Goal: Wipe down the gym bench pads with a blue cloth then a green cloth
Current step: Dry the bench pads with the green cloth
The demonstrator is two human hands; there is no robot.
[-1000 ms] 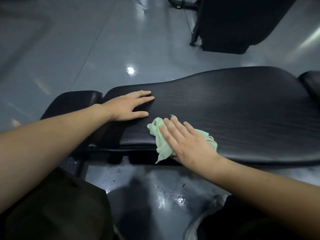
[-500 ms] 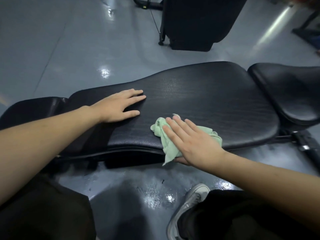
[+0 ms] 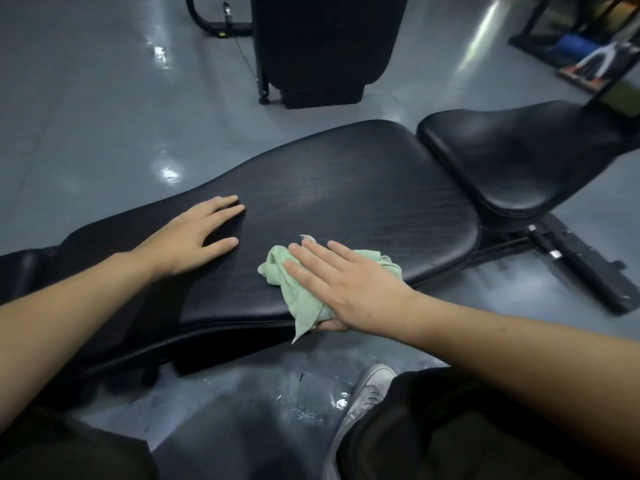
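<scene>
A long black back pad (image 3: 346, 199) of the gym bench lies across the view, with a smaller black seat pad (image 3: 526, 157) to its right. A crumpled green cloth (image 3: 298, 292) rests on the back pad's near edge, one corner hanging over the side. My right hand (image 3: 349, 282) presses flat on the cloth, thumb curled under the pad's edge. My left hand (image 3: 194, 237) lies flat on the pad to the left, fingers spread, holding nothing. No blue cloth is in view.
The bench's black metal frame (image 3: 585, 268) runs along the glossy grey floor at the right. A tall black machine (image 3: 322, 46) stands behind the bench. Racked equipment (image 3: 588, 53) sits at the far right. My white shoe (image 3: 367, 393) and dark-trousered knees are below.
The view has swung right, bringing the seat pad and bench frame into sight. My right hand with the green cloth has slid a little to the right along the pad's near edge.
</scene>
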